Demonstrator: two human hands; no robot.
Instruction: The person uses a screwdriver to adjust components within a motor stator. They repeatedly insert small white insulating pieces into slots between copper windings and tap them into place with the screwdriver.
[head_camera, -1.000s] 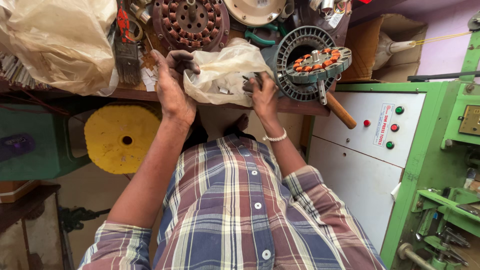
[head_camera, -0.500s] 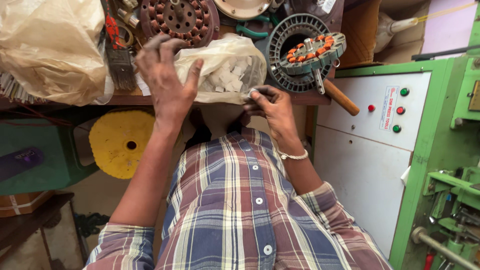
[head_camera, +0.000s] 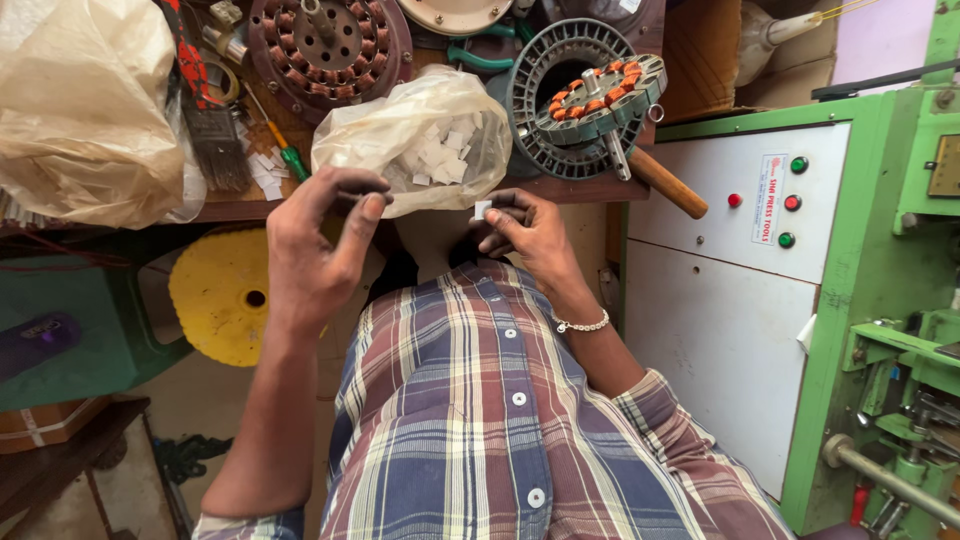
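A clear plastic bag (head_camera: 420, 135) full of small white paper pieces lies on the wooden bench edge (head_camera: 560, 188). My right hand (head_camera: 530, 232) is just below it and pinches one small white piece (head_camera: 483, 208) between thumb and fingers. My left hand (head_camera: 318, 250) is at the bag's lower left, fingers curled and thumb pressed to the fingertips; nothing shows in them. A grey motor stator with orange windings (head_camera: 590, 95) on a shaft with a wooden handle (head_camera: 665, 182) lies right of the bag.
A second round copper-wound stator (head_camera: 325, 45), a brush (head_camera: 210, 130), a green-handled screwdriver (head_camera: 285, 150) and a big crumpled plastic bag (head_camera: 85, 100) sit on the bench. A yellow disc (head_camera: 225, 295) is below it. A green machine with a white button panel (head_camera: 740, 260) stands right.
Both hands have let go of the bag of white pieces and drawn back toward my body. The bag now rests on the bench, and my right hand holds one white piece.
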